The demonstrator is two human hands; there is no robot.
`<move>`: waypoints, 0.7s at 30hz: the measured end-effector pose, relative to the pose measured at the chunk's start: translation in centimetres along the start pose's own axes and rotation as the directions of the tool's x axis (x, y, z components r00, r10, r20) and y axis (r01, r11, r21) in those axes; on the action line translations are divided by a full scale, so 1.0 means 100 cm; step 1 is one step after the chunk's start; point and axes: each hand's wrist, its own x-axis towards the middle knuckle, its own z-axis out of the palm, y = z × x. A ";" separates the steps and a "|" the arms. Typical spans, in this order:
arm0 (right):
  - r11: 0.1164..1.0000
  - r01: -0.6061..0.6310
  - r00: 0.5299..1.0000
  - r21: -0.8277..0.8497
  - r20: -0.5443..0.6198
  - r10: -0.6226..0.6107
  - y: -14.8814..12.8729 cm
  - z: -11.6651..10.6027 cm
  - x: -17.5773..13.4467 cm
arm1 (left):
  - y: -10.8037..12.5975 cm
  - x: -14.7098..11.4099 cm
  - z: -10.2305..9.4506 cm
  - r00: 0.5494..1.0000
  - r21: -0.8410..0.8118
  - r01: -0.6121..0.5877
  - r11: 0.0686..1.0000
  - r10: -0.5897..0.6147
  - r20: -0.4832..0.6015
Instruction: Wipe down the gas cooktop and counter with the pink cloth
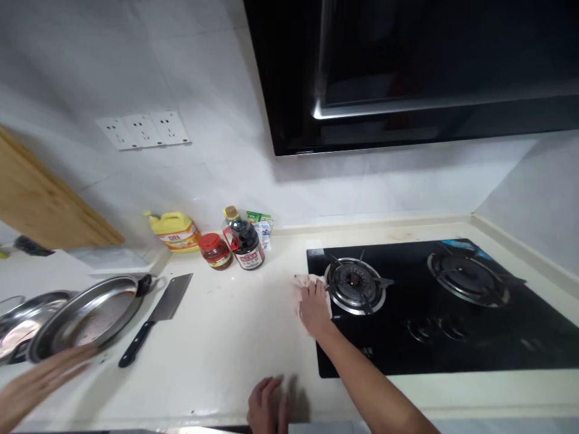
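My right hand (314, 304) presses a pale cloth (302, 280) flat against the white countertop (217, 349), at the left edge of the black gas stove (398, 337). The cloth is slightly blurred and mostly covered by the hand. At the bottom middle, my left hand (266, 404) rests by the counter's front edge, its fingers somewhat bent and apart, with nothing seen in them. Another person's hand (49, 377) reaches in from the left, fingers stretched out beside a round steel pan (97, 313). Whether it touches the pan I cannot tell.
A cleaver (156, 319) lies right of the pan. By the wall stand a yellow oil jug (176, 232), a red-lidded jar (216, 250), a dark sauce bottle (244, 241) and small packets (263, 229). A black range hood (407, 78) overhangs the stove; wooden boards (45, 193) lean at left.
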 end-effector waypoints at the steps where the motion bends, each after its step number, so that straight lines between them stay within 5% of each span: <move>1: 1.000 0.021 1.000 0.018 -0.003 -0.021 0.002 0.003 -0.018 | 0.006 0.002 0.003 1.000 -0.014 -0.021 1.000 0.021 0.011; 7: 0.995 -0.007 0.999 0.100 -0.045 0.011 0.031 0.015 -0.110 | 0.045 0.016 0.028 0.973 -0.135 -0.169 0.976 0.187 0.134; 12: 0.991 -0.021 0.996 0.131 -0.079 0.032 0.099 0.006 -0.158 | 0.066 0.016 0.053 0.888 -0.232 -0.284 0.930 0.346 0.303; 17: 0.982 -0.180 0.976 0.061 -0.113 0.186 0.167 -0.027 -0.165 | 0.086 0.006 0.069 0.845 -0.262 -0.265 0.928 0.355 0.401; 21: 0.959 -0.265 0.962 0.099 -0.038 0.270 0.158 -0.036 -0.152 | 0.097 -0.002 0.081 0.844 -0.279 -0.308 0.910 0.396 0.362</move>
